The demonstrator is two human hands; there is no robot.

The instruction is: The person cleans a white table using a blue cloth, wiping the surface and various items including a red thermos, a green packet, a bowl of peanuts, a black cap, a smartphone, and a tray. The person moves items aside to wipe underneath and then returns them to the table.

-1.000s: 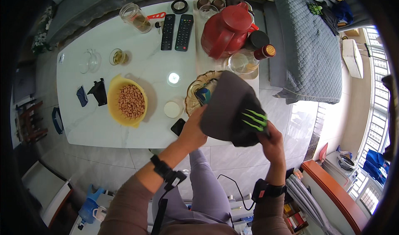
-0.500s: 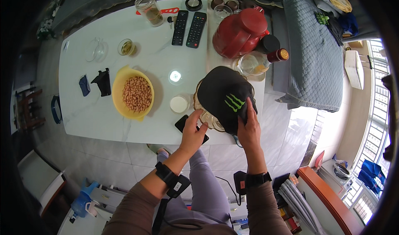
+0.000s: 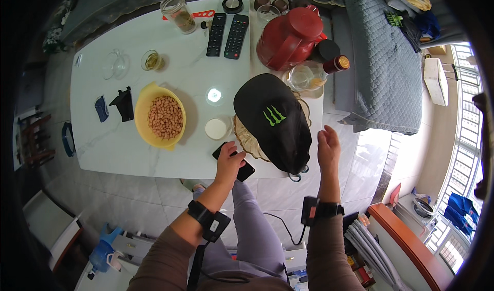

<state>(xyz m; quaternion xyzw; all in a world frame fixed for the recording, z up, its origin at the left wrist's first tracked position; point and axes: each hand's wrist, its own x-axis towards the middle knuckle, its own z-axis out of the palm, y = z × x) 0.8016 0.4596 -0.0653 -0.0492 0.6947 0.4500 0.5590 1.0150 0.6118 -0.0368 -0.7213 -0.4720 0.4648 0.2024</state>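
At the far left of the white marbled table in front of you lie a dark blue folded item and, just beside it, a black item; what they are is unclear. Farther back stand a clear glass vessel and a small glass cup of yellowish liquid. Next comes the yellow bowl, well filled with pinkish-brown nuts or beans. Beyond it, near the far edge, is a glass jar with brownish contents, then two black remote controls side by side. A glass with white contents stands nearer to you.

Your left hand is over the black phone at the near edge, fingers bent; you cannot tell from here whether they grip it. To its right, the black cap with the green claw mark lies across the scalloped glass dish, brim pointing away from you. Behind are the red jug and a clear bottle. Your right hand, loosely curled and holding nothing, hangs just right of the cap, apart from it.
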